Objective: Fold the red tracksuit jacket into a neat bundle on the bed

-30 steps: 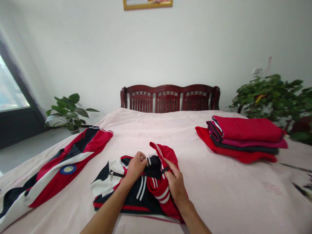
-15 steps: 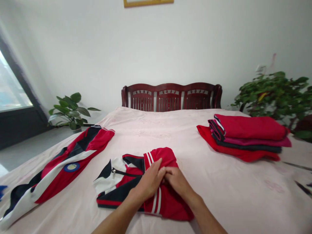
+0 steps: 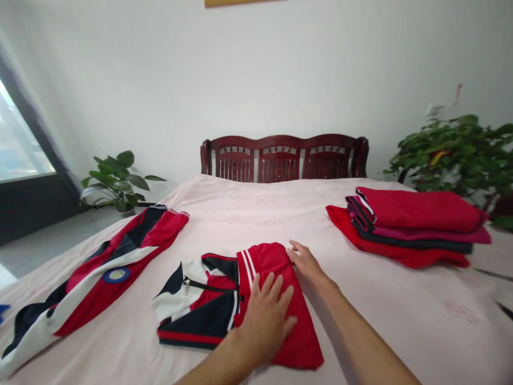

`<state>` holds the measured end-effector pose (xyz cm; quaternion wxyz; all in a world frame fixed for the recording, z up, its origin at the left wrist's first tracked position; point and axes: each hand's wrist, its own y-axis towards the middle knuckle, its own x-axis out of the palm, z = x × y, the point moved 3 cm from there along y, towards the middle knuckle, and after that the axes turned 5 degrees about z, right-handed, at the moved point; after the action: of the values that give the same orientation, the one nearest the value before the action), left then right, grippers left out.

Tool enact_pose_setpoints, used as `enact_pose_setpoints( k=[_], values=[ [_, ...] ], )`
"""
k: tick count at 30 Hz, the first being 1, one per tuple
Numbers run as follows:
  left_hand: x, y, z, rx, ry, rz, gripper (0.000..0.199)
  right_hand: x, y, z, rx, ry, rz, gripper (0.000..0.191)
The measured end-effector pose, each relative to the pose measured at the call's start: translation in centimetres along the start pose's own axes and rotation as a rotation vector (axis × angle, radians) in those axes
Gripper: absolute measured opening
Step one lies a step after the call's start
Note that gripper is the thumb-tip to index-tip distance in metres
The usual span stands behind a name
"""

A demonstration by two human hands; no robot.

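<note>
2 hands (image 3: 264,321) (image 3: 305,262) on red jkt (image 3: 300,342)

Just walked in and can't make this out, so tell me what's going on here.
A person stands at a bed, working on a red, black and white track jacket laid on a pink bedsheet, with its red sleeve folded across the front. The left hand presses flat on that sleeve, and the right hand rests at its far edge. A second track jacket lies to the left, and a stack of folded red clothes sits to the right.
</note>
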<state>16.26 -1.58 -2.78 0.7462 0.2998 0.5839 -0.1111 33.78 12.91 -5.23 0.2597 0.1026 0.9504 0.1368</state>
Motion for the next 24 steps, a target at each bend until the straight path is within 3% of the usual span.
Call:
enact_pose_setpoints(
  k=[4, 8, 11, 15, 20, 24],
  values=[
    [0.2, -0.8, 0.6, 0.046, -0.115, -0.097, 0.064, 1.8, 2.7, 0.2, -0.041, -0.011, -0.103, 0.025],
    [0.0, -1.3, 0.3, 0.121, -0.137, -0.135, 0.06, 2.6, 4.6, 0.3, -0.086, -0.12, -0.076, 0.019],
    [-0.2, -1.5, 0.1, 0.142, -0.127, -0.137, 0.059, 2.4, 4.5, 0.6, -0.102, -0.251, -0.053, 0.021],
    [0.3, -2.0, -0.2, 0.151, -0.09, -0.069, 0.062, 0.7, 1.7, 1.5, -0.133, -0.433, -0.051, 0.031],
    [1.8, -1.9, -1.9, -0.17, 0.031, 0.172, 0.068, -1.0, -3.2, 1.4, -0.281, -0.572, -0.188, 0.043],
    [2.6, -1.3, -2.8, -0.333, 0.065, 0.194, 0.065, 0.0, -6.6, -0.4, -0.433, -0.328, -0.363, 0.05]
  ],
)
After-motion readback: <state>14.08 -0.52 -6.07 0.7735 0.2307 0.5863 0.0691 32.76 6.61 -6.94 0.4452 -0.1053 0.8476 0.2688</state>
